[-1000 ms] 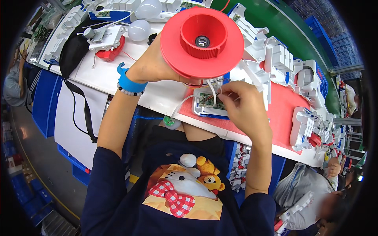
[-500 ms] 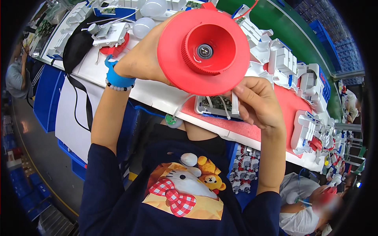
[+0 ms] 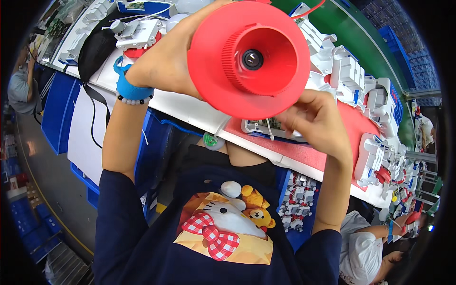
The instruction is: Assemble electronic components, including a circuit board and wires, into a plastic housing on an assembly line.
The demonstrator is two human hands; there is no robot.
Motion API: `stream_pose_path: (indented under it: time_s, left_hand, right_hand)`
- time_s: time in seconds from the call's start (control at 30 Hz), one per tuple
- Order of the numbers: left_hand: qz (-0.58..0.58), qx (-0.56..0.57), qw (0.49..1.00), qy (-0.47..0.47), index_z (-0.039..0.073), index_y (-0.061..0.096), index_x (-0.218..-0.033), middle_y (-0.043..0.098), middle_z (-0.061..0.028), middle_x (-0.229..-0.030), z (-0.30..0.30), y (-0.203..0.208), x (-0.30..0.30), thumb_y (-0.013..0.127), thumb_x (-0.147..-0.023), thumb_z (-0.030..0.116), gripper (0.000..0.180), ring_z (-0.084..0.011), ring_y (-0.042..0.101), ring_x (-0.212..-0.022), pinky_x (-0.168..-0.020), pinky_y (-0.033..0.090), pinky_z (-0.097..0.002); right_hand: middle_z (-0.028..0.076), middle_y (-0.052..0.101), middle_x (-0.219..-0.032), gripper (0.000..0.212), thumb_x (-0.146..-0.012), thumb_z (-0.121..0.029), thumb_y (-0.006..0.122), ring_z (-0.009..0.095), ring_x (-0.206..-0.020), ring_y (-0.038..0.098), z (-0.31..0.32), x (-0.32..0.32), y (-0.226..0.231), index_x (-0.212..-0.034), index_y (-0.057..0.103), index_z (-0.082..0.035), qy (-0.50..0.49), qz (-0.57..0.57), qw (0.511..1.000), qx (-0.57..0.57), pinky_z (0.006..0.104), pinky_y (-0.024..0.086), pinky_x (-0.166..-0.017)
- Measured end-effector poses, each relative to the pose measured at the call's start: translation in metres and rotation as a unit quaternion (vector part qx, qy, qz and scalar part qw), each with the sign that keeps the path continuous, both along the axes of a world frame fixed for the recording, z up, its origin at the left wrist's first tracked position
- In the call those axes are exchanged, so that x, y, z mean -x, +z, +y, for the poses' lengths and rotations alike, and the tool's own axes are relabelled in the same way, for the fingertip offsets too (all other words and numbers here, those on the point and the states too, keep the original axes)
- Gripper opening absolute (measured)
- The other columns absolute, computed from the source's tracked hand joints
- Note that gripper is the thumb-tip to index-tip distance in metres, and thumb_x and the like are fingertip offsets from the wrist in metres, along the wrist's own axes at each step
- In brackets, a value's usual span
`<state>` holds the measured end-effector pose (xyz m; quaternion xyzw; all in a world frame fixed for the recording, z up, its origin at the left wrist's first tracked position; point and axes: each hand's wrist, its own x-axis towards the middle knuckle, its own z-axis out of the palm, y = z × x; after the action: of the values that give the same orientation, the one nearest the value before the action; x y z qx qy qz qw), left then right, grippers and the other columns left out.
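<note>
so the red flanged cup [image 3: 280, 57] is sitting up off the bench in the left hand [image 3: 168, 59], its open side facing the camera and a dark lens [image 3: 252, 60] showing at the bottom of the cup. the left hand is gripping it from the left and behind, and the disc is covering most of those fingers, so i can't tell how they're set back there. the right hand [image 3: 320, 121] is hanging just at the disc's lower right edge, fingers curled in with a narrow gap, but it's blurring and i can't tell if anything is being pinched.

right below the grip, a white case with a circuit board [image 3: 259, 124] is lying on the red mat [image 3: 354, 121], partly hidden by the disc, with a white cable [image 3: 270, 129] dangling over it. a bit lower and left of that, a round green board [image 3: 211, 140] is resting by the person's lap. above and right of the disc a red wire [image 3: 311, 12] is curving away.

left of the gripping hand, a white mechanism [image 3: 138, 34] is sitting on a red base, with a black strap [image 3: 92, 57] trailing past it. farther right of both hands, white housings [image 3: 344, 71] are lining the bench, and a co-worker [image 3: 361, 247] is sitting lower right.
</note>
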<state>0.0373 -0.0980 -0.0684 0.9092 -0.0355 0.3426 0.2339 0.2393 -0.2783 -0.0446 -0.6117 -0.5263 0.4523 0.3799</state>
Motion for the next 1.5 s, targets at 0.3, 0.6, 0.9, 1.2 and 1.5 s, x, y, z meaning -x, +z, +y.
stream_pose_path:
  time_s: [0.3, 0.6, 0.9, 1.2, 1.5]
  left_hand:
    - [0.025, 0.07, 0.997, -0.007, 0.006, 0.035, -0.121, 0.037, -0.0146, -0.122, -0.014, -0.002, -0.017, 0.08, -0.045, 0.024, 0.09, -0.0285, 0.039, -0.111, -0.089, 0.038, -0.0375]
    - [0.048, 0.172, 0.982, -0.066, 0.006, 0.036, -0.118, 0.043, -0.009, -0.113, -0.029, -0.018, -0.019, 0.081, -0.046, 0.017, 0.086, -0.0213, 0.045, -0.105, -0.089, 0.038, -0.0319]
    - [0.059, 0.105, 0.991, -0.059, 0.004, 0.035, -0.12, 0.038, -0.0149, -0.119, -0.011, -0.039, -0.018, 0.08, -0.044, 0.029, 0.092, -0.0283, 0.041, -0.109, -0.087, 0.04, -0.0342]
    - [0.04, 0.168, 0.984, -0.053, 0.006, 0.034, -0.121, 0.037, -0.0158, -0.121, -0.017, -0.05, -0.016, 0.081, -0.044, 0.027, 0.092, -0.0294, 0.04, -0.11, -0.088, 0.039, -0.0359]
    - [0.053, 0.083, 0.994, -0.05, 0.007, 0.035, -0.121, 0.039, -0.0152, -0.12, -0.007, -0.06, -0.013, 0.082, -0.042, 0.028, 0.095, -0.0295, 0.039, -0.111, -0.089, 0.038, -0.0362]
  right_hand:
    - [0.016, 0.057, -0.063, 0.009, -0.062, 0.005, 0.056, 0.032, -0.061, 0.057, 0.017, 0.01, -0.017, -0.071, 0.054, 0.003, -0.07, -0.382, 0.902, -0.187, 0.037, 0.045, -0.057]
    - [0.022, 0.052, -0.06, 0.012, -0.064, 0.008, 0.049, 0.036, -0.057, 0.054, -0.004, 0.03, -0.043, -0.074, 0.048, 0.003, -0.1, -0.415, 0.889, -0.165, 0.042, 0.041, -0.051]
    - [0.018, 0.049, -0.058, 0.007, -0.062, 0.008, 0.052, 0.034, -0.054, 0.05, 0.005, 0.03, -0.052, -0.067, 0.051, 0.004, -0.095, -0.405, 0.888, -0.195, 0.0382, 0.04, -0.05]
    - [0.015, 0.052, -0.061, 0.009, -0.064, 0.009, 0.055, 0.031, -0.056, 0.052, 0.0, 0.045, -0.071, -0.067, 0.05, 0.002, -0.181, -0.342, 0.903, -0.187, 0.0346, 0.041, -0.05]
    - [0.013, 0.051, -0.058, 0.009, -0.065, 0.006, 0.058, 0.026, -0.051, 0.051, -0.005, 0.047, -0.082, -0.067, 0.051, -0.001, -0.209, -0.369, 0.881, -0.21, 0.0322, 0.038, -0.046]
